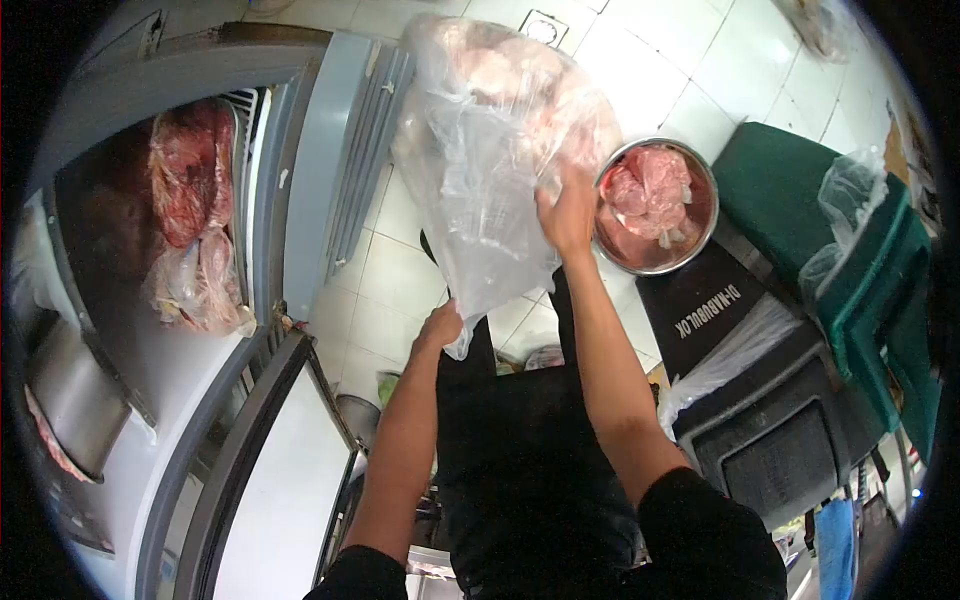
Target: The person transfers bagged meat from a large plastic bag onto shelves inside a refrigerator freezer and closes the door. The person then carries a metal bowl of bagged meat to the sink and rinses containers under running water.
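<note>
A large clear plastic bag (480,190) stretches out in front of me, its far end bulging with pale pink raw meat (520,75). My left hand (440,325) is closed on the bag's near lower corner. Higher up, my right hand (570,212) grips the bag's right edge, with its fingertips partly hidden by the plastic. Just right of that hand, a round steel bowl (712,215) holds pink raw meat (648,190) with some whitish chunks.
An open fridge or freezer (275,200) on the left holds dark red meat (188,175) and a bagged piece (200,285). Green plastic furniture (780,170) and a black lidded bin (770,420) stand on the right. White tiles (660,45) cover the floor.
</note>
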Action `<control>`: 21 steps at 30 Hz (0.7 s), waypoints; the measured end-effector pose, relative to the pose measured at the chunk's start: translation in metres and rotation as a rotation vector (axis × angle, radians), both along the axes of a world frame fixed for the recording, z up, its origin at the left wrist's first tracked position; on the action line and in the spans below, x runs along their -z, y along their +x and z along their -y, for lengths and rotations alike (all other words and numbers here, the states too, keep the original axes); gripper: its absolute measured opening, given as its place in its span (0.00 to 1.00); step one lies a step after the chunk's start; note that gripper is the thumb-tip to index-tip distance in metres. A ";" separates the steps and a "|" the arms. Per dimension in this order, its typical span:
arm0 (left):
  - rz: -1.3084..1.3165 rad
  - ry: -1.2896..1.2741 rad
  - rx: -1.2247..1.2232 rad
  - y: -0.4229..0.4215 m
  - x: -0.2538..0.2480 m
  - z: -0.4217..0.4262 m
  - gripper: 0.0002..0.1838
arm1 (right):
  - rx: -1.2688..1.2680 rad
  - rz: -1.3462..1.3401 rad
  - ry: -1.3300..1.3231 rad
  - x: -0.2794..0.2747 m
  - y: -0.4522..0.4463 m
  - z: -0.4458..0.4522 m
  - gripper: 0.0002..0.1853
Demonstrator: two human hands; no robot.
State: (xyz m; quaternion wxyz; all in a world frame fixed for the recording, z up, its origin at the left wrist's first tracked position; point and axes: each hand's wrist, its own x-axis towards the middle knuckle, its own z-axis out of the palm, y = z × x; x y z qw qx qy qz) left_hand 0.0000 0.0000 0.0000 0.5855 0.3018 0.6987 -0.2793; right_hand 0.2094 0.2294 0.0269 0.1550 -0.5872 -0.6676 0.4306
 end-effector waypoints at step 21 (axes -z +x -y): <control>0.379 0.259 0.614 0.002 0.036 -0.169 0.44 | 0.219 1.173 0.215 0.021 0.107 -0.133 0.19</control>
